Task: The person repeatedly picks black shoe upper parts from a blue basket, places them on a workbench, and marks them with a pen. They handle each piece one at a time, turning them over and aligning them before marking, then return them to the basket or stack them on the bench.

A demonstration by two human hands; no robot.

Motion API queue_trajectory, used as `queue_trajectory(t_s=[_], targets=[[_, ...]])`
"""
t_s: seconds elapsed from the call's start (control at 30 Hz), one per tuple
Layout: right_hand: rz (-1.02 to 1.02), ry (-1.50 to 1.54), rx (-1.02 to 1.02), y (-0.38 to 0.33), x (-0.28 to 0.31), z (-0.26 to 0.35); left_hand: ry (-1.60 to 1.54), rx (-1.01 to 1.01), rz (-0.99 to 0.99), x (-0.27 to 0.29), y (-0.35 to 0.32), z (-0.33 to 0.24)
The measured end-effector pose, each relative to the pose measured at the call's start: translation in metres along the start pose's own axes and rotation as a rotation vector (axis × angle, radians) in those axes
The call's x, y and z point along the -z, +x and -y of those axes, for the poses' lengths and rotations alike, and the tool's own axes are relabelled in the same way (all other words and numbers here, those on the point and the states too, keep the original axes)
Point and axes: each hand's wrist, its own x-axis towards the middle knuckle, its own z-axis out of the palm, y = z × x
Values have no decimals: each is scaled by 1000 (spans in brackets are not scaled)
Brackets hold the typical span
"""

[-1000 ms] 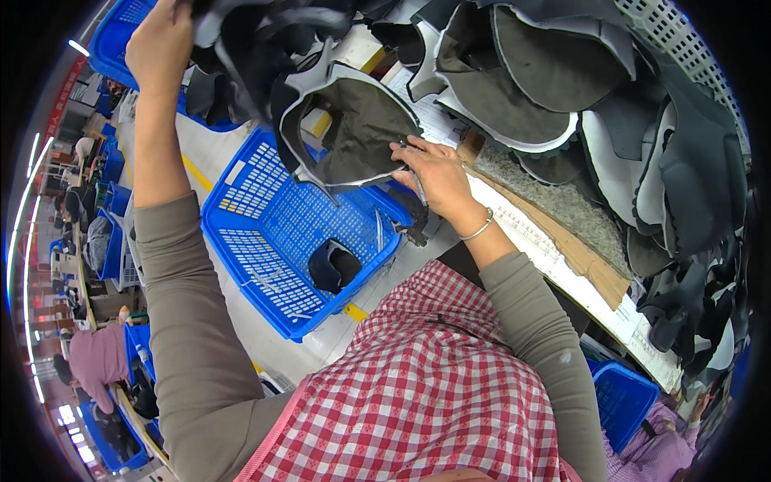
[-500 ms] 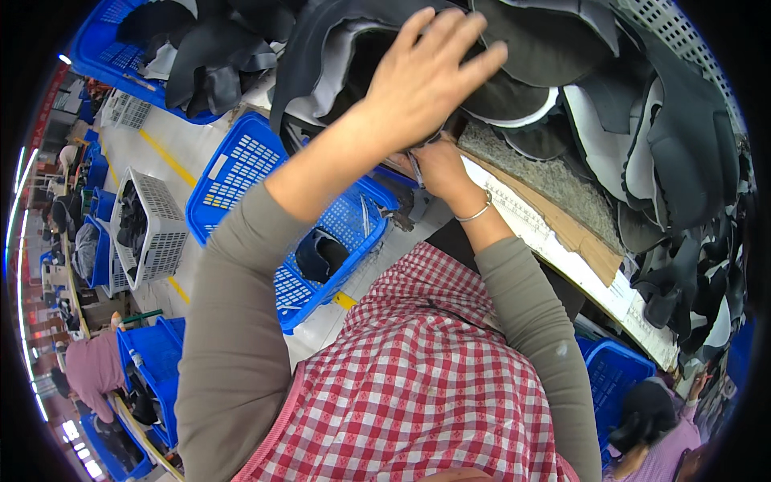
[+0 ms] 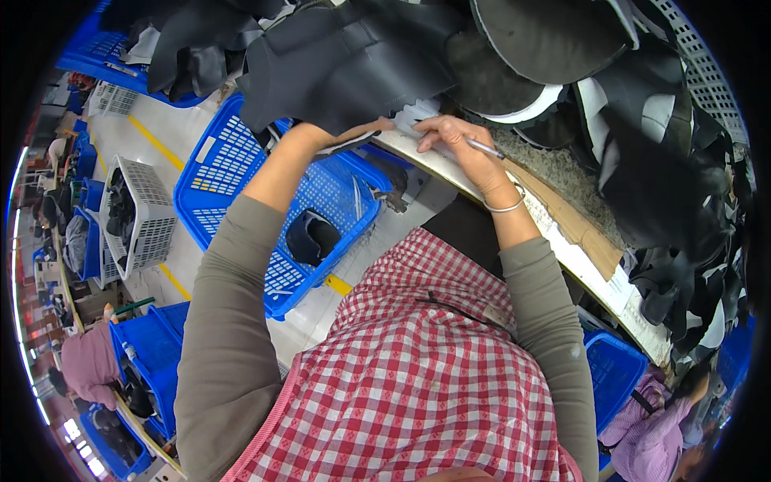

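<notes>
A broad, smooth black leather piece lies across the near edge of the worktable. At its near edge is my left hand, closed on it; part of the hand is hidden by the piece. My right hand is beside the piece's right end, its fingers curled round a slim silver pen. Pale, ragged material shows between the two hands. Just beyond my right hand, rounded black pieces with white edges lie in a stack.
Below my left arm stands a blue basket with a black piece inside. A grey fuzzy pad and cardboard strip lie along the table. White crates stand at left. A person in pink is at lower right.
My left hand has come down from above the pieces to the near edge of the black leather piece, which now lies spread out. My right hand has turned, showing the pen more fully.
</notes>
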Motion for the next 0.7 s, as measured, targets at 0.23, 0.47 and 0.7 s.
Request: queue_trajectory(t_s=[0.23,0.47,0.7], targets=[[44,-65,7,16,-20,-1,294,0,77,28,16,-1],[-227,-124,95,59,-42,-28,290,-25,49,23,20,16],[-288,-376,153,61,-43,-38,282,-40,36,21,20,21]])
